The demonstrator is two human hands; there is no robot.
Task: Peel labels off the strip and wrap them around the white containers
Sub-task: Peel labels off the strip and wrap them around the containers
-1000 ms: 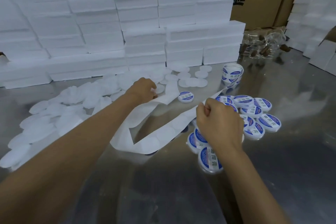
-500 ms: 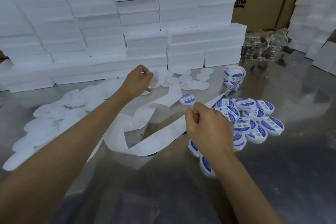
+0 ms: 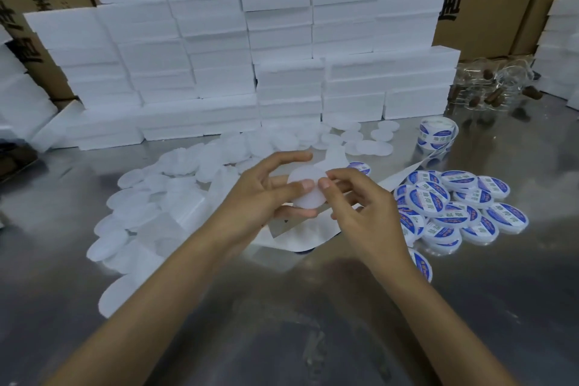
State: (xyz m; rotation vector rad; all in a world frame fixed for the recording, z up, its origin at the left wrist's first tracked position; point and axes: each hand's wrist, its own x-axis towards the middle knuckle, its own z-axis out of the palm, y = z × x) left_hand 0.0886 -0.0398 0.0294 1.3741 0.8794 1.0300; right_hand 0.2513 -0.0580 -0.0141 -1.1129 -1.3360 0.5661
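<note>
My left hand [image 3: 266,194] grips a round white container [image 3: 305,189] above the metal table, thumb across its front and fingers behind it. My right hand [image 3: 360,204] touches the container's right edge with thumb and forefinger pinched together; whether a label is between them cannot be seen. The white backing strip [image 3: 300,235] lies curled on the table under both hands and runs up right to the label roll [image 3: 437,135]. Unlabelled white containers [image 3: 175,172] are heaped at the left. Containers with blue labels [image 3: 451,197] are piled at the right.
Stacks of white foam boxes [image 3: 282,72] form a wall along the back of the steel table [image 3: 313,307], with brown cartons [image 3: 488,0] behind. A clear plastic bag with brown pieces [image 3: 488,84] lies at back right. More white boxes [image 3: 560,50] stand at far right.
My left hand took a white container from the heap and brought it to the middle. My right hand left the strip and came up to meet the container.
</note>
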